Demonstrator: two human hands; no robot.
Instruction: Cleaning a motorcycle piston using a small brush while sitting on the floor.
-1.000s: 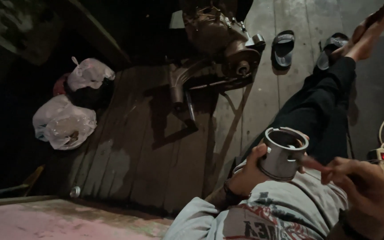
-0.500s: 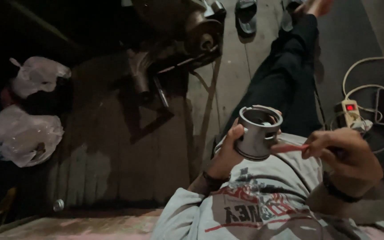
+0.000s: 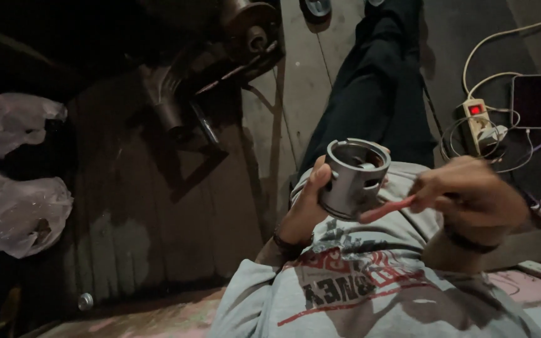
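My left hand (image 3: 305, 209) grips a grey metal piston (image 3: 353, 177), a hollow cylinder with its open end up, held over my lap. My right hand (image 3: 471, 194) pinches a thin red stick-like tool (image 3: 388, 209). The tool's tip touches the piston's lower right side. What is on the tool's tip is too blurred to tell. My grey printed shirt (image 3: 370, 288) fills the bottom of the view. My leg in dark trousers (image 3: 377, 94) stretches away over the plank floor.
A dark metal machine part (image 3: 220, 56) lies on the wooden planks ahead. Two white plastic bags (image 3: 17, 213) sit at the left. At the right are a power strip with a red light (image 3: 474, 119), white cables and a phone (image 3: 528, 100). Sandals (image 3: 316, 7) lie at the top.
The view has tilted down and right, so the floor things slid up and left. My right hand has come nearer the piston, bringing the red tool against its side.
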